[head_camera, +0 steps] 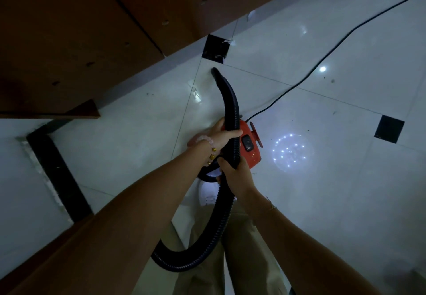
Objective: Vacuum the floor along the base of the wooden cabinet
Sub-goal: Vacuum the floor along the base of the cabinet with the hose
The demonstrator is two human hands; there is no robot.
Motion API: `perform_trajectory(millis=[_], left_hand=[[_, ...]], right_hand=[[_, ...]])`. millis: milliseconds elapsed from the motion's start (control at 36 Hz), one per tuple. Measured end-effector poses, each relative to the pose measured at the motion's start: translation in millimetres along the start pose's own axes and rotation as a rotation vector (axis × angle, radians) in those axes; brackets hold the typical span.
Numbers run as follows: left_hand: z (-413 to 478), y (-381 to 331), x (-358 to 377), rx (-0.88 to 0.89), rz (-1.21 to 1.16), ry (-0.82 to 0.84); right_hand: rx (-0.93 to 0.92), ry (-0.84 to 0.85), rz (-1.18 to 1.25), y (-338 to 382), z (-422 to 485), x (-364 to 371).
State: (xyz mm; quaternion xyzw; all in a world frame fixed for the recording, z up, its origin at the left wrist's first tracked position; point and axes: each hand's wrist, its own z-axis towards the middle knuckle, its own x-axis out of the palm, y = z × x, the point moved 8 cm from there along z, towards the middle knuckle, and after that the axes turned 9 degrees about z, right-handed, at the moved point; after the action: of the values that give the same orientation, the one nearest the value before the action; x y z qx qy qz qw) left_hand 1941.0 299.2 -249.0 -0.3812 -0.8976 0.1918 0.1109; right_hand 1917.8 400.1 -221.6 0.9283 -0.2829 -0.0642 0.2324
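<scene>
Left hand [221, 136] and right hand [232, 172] both clenched on hose [231, 110], steering nozzle [215, 73] over floor [322, 202] near cabinet [69, 29], short of its base.

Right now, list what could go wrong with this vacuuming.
1. The hose is gripped by both the left hand and the right hand, and its slack loops past the legs; it could snag a step.
2. The cord trails across the floor; a trip risk.
3. The nozzle sits short of the cabinet, so the white scraps near its base may be missed.
</scene>
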Motion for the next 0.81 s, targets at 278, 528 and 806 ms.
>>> perform_trajectory(millis=[278,528,806], left_hand=[[1.8,-27.6,21.2,0.030,0.068,-0.053],[10.3,-46.1,30.6,-0.012,0.042,-0.179],[10.1,-60.8,36.2,-0.084,-0.024,-0.280]], right_hand=[[-0.045,0.009,0.050,15.8,2.8,-19.9],[-0.011,0.131,-0.010,36.0,21.8,-41.3],[0.033,0.204,-0.082,55.7,28.9,-51.8]])
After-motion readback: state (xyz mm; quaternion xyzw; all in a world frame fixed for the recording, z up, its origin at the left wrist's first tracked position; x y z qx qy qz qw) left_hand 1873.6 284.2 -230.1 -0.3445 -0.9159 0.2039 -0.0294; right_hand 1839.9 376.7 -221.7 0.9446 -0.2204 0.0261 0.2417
